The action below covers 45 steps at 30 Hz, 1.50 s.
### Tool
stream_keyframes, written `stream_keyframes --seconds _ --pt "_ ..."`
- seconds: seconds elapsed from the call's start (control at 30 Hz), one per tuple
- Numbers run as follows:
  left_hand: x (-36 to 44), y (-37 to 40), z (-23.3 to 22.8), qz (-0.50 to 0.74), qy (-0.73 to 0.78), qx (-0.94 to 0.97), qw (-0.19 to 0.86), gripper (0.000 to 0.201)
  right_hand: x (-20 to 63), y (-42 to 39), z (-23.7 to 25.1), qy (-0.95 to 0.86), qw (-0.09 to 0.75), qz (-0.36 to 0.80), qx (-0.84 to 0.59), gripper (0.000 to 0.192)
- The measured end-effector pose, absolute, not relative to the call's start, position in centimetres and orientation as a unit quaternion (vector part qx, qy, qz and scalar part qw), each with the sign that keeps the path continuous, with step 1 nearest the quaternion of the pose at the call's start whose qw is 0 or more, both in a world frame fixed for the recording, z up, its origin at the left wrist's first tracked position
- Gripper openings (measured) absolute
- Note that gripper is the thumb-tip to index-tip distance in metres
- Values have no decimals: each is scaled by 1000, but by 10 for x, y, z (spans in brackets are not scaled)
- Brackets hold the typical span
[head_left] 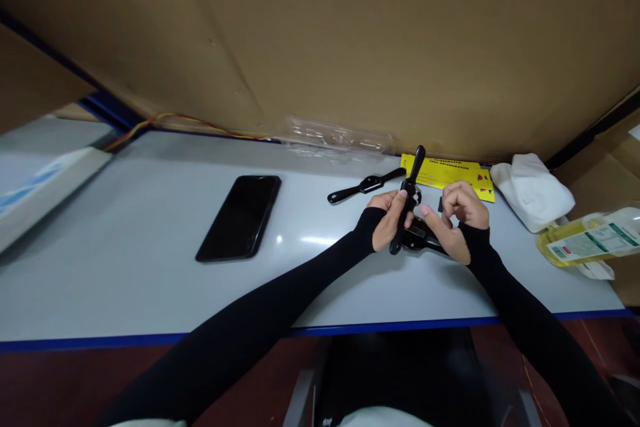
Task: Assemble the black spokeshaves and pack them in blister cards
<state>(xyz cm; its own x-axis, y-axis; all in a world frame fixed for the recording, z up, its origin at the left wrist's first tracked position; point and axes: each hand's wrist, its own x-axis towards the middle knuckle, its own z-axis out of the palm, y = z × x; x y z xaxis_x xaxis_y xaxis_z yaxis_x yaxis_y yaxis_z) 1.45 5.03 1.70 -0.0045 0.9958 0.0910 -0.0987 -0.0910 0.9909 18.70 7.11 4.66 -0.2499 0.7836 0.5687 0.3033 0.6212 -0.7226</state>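
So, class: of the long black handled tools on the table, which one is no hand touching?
The black handled tool lying flat beside the yellow card; the left hand grips another upright.

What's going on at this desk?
A person in black sleeves sits at a grey table. The left hand grips a black bar-shaped tool upright, and the right hand works at its middle. A similar tool lies behind, a phone to the left, a yellow card beyond.
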Motion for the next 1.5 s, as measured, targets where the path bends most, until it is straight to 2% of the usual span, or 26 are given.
stream_keyframes --seconds 0.03,0.13,0.23,0.3,0.47,0.53,0.57,0.67,0.73,0.8,0.87,0.9,0.97,1.07,1.17,1.2,1.27,1.3,1.37,1.4,1.47,1.5 --pt "14 51 17 543 455 502 497 65 187 72 46 -747 481 266 -374 29" --pt "12 49 16 532 469 516 480 68 187 75 46 -758 421 345 -360 45" --pt "14 42 18 504 464 554 473 67 189 78 48 -755 442 360 -324 21" --pt "17 38 19 482 446 581 480 67 189 77 50 -746 470 339 -328 15" --pt "22 40 15 503 462 541 491 68 183 68 49 -738 474 276 -393 39" --pt "21 43 13 520 482 511 485 66 182 66 48 -756 453 263 -392 39" --pt "20 44 12 528 486 505 480 65 182 66 48 -770 436 275 -375 35" --pt "19 45 12 538 482 510 467 64 184 66 48 -794 407 322 -316 4" --pt "19 44 13 536 478 512 470 65 185 67 50 -783 436 310 -316 3" --pt "20 44 14 534 479 507 478 67 186 67 50 -768 458 287 -343 21" --pt "19 44 16 537 482 496 482 67 186 67 51 -781 441 276 -346 39" --pt "19 44 17 540 483 491 483 66 187 67 51 -794 429 268 -337 35" --pt "20 43 19 545 477 488 486 64 186 68 51 -814 425 238 -317 9" --pt "21 42 20 549 457 488 501 65 185 69 49 -775 466 227 -362 14" --pt "21 42 21 555 452 487 500 65 184 70 48 -733 466 273 -413 39" --pt "21 42 21 557 457 490 491 66 184 71 48 -736 456 289 -408 39" --pt "20 43 21 560 468 495 471 66 185 70 51 -760 437 316 -363 20" --pt "20 43 20 560 472 495 469 66 185 70 52 -770 432 331 -332 17" --pt "19 44 19 561 474 487 474 65 186 68 53 -769 440 362 -291 32" --pt "19 45 19 561 473 484 476 65 185 67 53 -755 451 371 -298 30" --pt "19 45 19 560 477 489 470 65 184 67 51 -727 460 370 -351 29" --pt "18 44 18 558 480 492 465 65 184 68 50 -723 453 363 -375 41"
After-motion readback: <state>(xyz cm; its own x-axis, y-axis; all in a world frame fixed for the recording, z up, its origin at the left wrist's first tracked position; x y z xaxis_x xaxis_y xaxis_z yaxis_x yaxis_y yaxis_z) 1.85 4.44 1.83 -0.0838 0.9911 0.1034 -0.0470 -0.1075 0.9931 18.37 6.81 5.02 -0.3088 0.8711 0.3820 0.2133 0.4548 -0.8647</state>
